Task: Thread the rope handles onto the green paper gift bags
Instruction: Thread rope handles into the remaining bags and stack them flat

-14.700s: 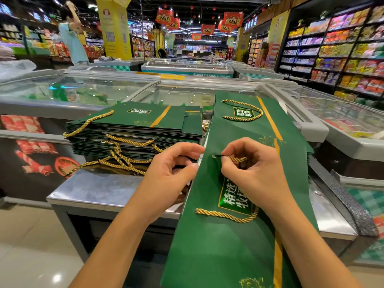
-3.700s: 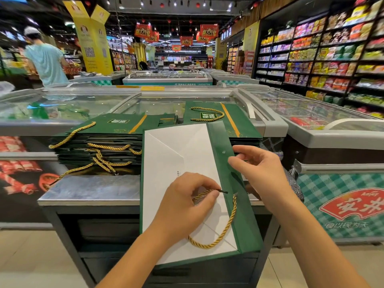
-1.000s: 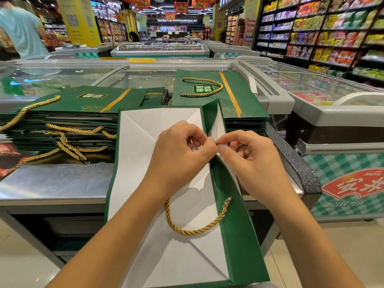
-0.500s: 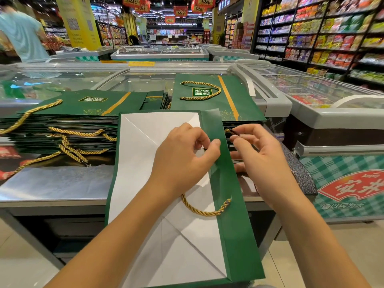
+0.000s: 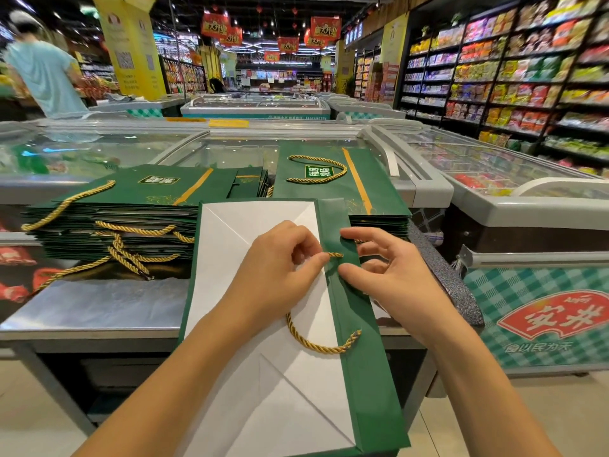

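Rope (image 5: 321,348) runs hidden under the left hand (image 5: 276,273), resurfacing between its fingers (image 5: 313,264).

Supermarket aisle of chest freezers and stocked shelves

A steel table (image 5: 92,305) stands on a pale tiled floor (image 5: 510,407), with a dark speckled strip (image 5: 445,278) lying along its right edge. Just behind it runs a glass-lidded freezer (image 5: 99,150). To the right is another freezer (image 5: 527,206), whose front carries a teal checked panel (image 5: 560,291) with a red logo (image 5: 543,319). Tall shelves (image 5: 510,77) of bright packaged goods line the right wall. Red banners (image 5: 324,28) hang from the dark ceiling, a yellow column (image 5: 135,51) rises at the back left, and near it stands a person in a pale blue shirt (image 5: 46,77), turned away.
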